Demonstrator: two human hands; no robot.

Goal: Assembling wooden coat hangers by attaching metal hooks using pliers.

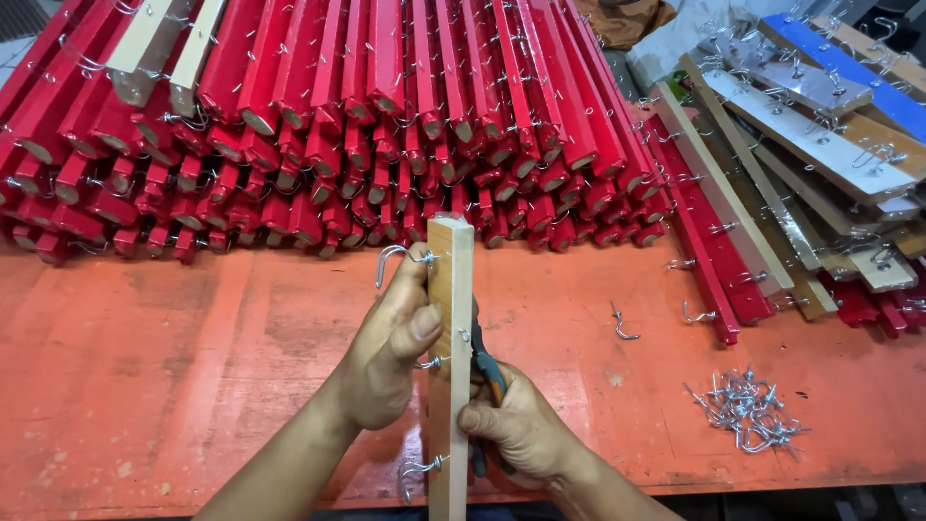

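My left hand (391,347) grips a bare wooden strip (450,280) that stands upright in front of me. Three metal screw hooks stick out of the strip's left side: a top hook (397,257), a middle hook (431,364) by my thumb and a bottom hook (417,469). My right hand (521,425) holds pliers (487,371) with dark, orange-tipped handles against the strip's right side. The pliers' jaws are hidden behind the wood.
A big stack of red-painted strips (386,125) with hooks fills the back of the orange table (193,357). More red, bare, silver and blue strips (820,145) lie at the right. A pile of loose hooks (748,410) and two single hooks (622,323) lie nearby.
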